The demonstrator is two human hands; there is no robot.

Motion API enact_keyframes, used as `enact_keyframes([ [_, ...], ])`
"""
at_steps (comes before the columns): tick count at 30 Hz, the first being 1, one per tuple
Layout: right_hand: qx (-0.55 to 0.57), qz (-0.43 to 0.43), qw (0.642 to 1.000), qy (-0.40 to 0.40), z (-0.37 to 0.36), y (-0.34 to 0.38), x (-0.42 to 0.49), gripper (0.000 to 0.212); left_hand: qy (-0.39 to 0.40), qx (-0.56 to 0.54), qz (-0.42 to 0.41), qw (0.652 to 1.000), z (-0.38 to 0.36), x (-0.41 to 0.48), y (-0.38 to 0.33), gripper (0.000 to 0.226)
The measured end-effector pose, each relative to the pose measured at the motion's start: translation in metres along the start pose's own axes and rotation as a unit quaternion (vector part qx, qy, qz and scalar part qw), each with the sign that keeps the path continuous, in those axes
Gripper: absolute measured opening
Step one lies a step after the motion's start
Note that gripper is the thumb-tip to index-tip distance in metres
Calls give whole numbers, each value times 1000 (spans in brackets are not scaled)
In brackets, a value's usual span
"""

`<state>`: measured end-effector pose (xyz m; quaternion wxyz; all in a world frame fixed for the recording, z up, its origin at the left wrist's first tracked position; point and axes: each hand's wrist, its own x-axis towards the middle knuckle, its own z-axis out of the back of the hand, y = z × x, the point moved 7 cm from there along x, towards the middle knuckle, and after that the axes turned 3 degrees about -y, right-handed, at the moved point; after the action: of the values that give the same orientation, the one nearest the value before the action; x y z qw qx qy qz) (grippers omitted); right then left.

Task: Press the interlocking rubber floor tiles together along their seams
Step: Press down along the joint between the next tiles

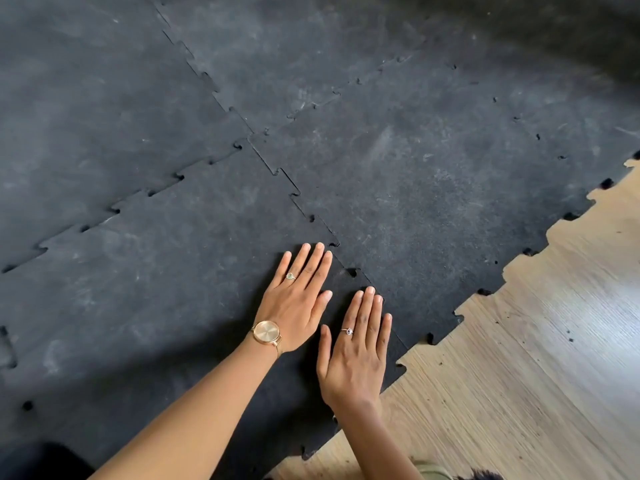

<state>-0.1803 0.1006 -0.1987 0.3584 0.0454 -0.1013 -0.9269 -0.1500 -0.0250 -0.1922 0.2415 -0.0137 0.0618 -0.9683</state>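
Black interlocking rubber tiles cover most of the floor. A near left tile (pixel 166 271) meets a near right tile (pixel 433 209) along a toothed seam (pixel 301 199) that runs diagonally down toward me. My left hand (pixel 298 303), with a gold watch and a ring, lies flat on the left tile just beside the seam. My right hand (pixel 356 351), also ringed, lies flat with its fingers over the seam's near end. Both palms rest on the rubber and hold nothing. The seam looks slightly open further up, near a tab (pixel 294 192).
Bare light wooden floor (pixel 519 358) shows at the lower right, bordered by the tiles' jagged outer edge (pixel 460 317). Other seams cross at a junction (pixel 249 136) further away. A dark shape sits at the bottom left corner.
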Motion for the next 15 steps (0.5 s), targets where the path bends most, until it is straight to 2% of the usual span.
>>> enact_keyframes([
  [9,5,-1,1000,15,12,2,4,71,29,4,-37,999,8,9,5,59],
  [12,12,-1,1000,7,21,3,8,67,47,-51,-50,996,12,10,11,55],
  [15,41,-31,999,-15,37,1,26,52,28,-124,-47,991,25,21,19,48],
])
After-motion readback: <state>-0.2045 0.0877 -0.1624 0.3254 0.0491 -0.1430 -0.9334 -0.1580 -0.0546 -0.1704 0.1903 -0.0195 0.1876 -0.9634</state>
